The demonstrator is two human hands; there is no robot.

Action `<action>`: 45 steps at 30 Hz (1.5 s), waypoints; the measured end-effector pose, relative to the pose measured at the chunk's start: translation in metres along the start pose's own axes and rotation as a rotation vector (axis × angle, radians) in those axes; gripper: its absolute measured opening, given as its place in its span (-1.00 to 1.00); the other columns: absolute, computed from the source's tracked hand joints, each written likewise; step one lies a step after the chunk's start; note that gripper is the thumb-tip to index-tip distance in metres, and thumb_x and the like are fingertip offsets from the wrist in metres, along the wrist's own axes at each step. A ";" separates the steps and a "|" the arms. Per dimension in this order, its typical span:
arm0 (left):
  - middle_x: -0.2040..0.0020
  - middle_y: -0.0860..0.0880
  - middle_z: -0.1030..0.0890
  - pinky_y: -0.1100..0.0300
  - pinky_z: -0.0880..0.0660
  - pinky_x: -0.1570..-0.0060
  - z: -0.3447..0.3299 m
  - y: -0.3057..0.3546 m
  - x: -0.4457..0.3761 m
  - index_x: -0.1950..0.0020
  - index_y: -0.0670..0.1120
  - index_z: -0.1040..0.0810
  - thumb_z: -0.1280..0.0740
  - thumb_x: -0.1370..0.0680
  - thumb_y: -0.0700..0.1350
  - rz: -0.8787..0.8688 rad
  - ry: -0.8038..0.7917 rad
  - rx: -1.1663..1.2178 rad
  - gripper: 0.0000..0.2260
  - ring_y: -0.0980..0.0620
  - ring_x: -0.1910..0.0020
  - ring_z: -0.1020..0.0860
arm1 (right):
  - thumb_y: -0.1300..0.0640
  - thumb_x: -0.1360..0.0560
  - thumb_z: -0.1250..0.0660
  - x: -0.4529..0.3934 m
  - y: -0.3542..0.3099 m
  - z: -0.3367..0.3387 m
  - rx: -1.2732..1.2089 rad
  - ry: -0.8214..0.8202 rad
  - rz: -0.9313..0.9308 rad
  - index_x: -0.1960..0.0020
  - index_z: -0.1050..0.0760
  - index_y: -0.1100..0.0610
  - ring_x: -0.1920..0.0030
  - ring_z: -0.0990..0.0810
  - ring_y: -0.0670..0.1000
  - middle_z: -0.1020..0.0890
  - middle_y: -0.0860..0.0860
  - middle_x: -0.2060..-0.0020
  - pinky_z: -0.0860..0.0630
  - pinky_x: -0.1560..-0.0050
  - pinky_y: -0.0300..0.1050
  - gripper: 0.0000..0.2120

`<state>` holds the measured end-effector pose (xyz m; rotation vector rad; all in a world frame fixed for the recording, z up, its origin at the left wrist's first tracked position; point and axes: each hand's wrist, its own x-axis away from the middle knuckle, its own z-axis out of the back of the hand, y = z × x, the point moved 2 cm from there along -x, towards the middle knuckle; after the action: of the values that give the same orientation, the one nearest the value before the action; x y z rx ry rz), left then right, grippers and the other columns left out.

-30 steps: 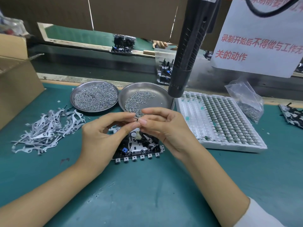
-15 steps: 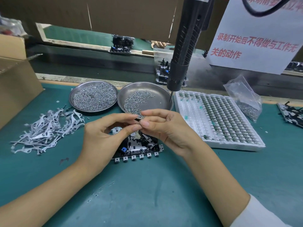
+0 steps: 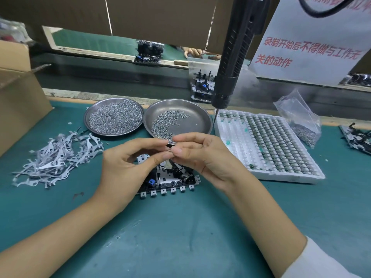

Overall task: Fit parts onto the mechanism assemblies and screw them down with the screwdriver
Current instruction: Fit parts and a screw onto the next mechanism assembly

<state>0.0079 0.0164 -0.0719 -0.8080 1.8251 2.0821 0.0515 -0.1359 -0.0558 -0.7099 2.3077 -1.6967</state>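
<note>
mechanism assembly (image 3: 168, 180) — black-and-metal, flat on tabletop, row of square tabs along near edge | screwdriver (image 3: 232, 63) — black, hanging tip-down over tray corner | small part (image 3: 169, 151), too tiny to identify, pinched between fingertips above the assembly

Single head-mounted wide-angle view, directed forward and steeply downward over a teal-green work mat (image 3: 180, 237). Both bare forearms are framed close, entering from the lower corners. The far edge is bounded by a brown cardboard partition (image 3: 160, 15); straight lines are bowed toward the margins. No second view is supplied, so no overlap is recorded.
</note>
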 end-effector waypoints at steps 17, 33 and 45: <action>0.20 0.12 -0.69 0.42 -0.50 0.17 0.003 -0.009 -0.002 0.11 0.01 -0.66 -0.44 -0.38 -0.09 0.206 0.060 0.064 -0.88 0.24 0.21 -0.61 | 0.32 -0.44 -0.42 0.053 -0.060 0.095 1.040 0.555 0.152 0.15 -0.62 0.11 0.36 -0.55 -0.12 -0.65 0.03 0.29 -0.46 0.34 -0.37 -0.87; 0.20 0.09 -0.69 0.43 -0.51 0.14 0.001 -0.011 -0.002 0.10 -0.02 -0.65 -0.45 -0.36 -0.11 0.262 0.057 0.076 -0.86 0.21 0.20 -0.62 | 0.35 -0.48 -0.22 0.062 -0.060 0.107 1.906 0.363 -0.015 -0.15 -0.57 0.12 -0.03 -0.53 0.07 -0.56 -0.01 0.07 -0.37 0.11 -0.13 -0.68; 0.20 0.09 -0.70 0.45 -0.49 0.15 -0.005 -0.010 0.000 0.11 -0.08 -0.65 -0.45 -0.35 -0.26 0.304 0.002 0.121 -0.84 0.22 0.22 -0.62 | 0.43 -0.46 -0.36 0.016 -0.028 0.011 0.555 0.157 0.230 0.12 -0.59 0.22 0.29 -0.63 -0.07 -0.66 0.18 0.21 -0.57 0.14 -0.28 -0.86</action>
<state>0.0143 0.0135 -0.0804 -0.5290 2.1655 2.1140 0.0502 -0.1593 -0.0309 -0.1998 1.7694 -2.1857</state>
